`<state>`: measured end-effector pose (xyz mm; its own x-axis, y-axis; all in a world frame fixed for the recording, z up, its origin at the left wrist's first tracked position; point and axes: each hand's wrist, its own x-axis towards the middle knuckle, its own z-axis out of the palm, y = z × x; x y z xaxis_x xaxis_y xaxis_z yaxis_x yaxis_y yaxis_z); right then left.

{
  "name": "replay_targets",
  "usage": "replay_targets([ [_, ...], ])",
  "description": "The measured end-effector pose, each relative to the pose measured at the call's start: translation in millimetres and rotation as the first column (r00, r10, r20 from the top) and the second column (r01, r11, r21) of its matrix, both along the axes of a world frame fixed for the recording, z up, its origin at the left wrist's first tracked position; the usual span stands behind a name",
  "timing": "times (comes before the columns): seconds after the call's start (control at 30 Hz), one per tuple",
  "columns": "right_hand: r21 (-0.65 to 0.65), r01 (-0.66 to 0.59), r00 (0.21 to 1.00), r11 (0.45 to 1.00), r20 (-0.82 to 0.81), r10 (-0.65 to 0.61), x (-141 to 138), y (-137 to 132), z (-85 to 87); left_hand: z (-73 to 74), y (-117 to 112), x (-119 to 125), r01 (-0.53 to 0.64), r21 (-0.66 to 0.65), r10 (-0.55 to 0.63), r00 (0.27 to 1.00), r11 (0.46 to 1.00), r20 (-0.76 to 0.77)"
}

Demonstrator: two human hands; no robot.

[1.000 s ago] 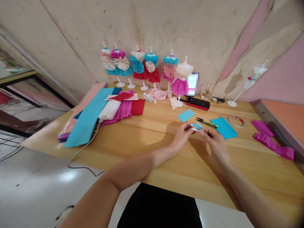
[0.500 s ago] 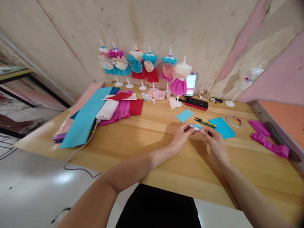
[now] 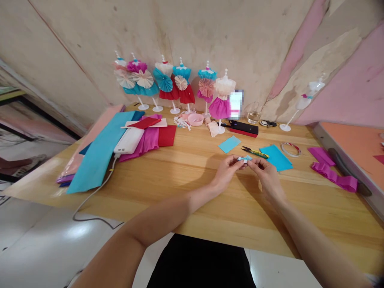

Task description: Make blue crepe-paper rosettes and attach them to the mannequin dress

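Between my two hands is a small light-blue and white piece of paper (image 3: 245, 159), partly covered by fingers. My left hand (image 3: 225, 171) pinches its left end, and my right hand (image 3: 265, 173) pinches the right end. Just beyond my right hand lie thread snips (image 3: 255, 152) with yellow-green handles. A blue crepe paper piece (image 3: 276, 158) lies to the right of them, and a pale-blue rectangle (image 3: 229, 144) lies flat beyond my left hand. The fold or shape of the held piece is too small to make out.
Several dress-form stands (image 3: 181, 82) in paper dresses line the wall; another dress form (image 3: 306, 98) stands far right. Paper sheets (image 3: 102, 148) and a white power bank (image 3: 129, 141) with a cable lie left. A pink bowl (image 3: 195, 119) and a paper cutter (image 3: 351, 172) also occupy the table.
The view has shifted slightly, so the table's things appear further left. Both hands keep their pinch on the small paper, whose visible part has turned a little.
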<state>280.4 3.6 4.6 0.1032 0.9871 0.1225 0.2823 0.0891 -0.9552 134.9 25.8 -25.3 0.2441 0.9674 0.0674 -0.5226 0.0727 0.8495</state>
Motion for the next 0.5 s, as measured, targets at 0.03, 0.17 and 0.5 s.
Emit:
replay_targets([
  [0.03,0.002,0.003,1.000,1.000,0.001,-0.003,-0.1,0.0,-0.1,0.6,-0.3,0.1,0.005,-0.001,-0.005,1.000,1.000,0.003],
  [0.17,0.008,0.009,1.000,1.000,0.005,-0.009,-0.6,0.3,-1.4,1.7,-1.4,-0.2,0.011,-0.001,-0.011,1.000,1.000,0.001],
  [0.5,0.058,0.045,0.990,0.997,0.132,-0.053,2.2,1.9,-2.6,2.1,-2.4,-0.6,-0.004,0.112,0.016,0.994,0.994,-0.107],
])
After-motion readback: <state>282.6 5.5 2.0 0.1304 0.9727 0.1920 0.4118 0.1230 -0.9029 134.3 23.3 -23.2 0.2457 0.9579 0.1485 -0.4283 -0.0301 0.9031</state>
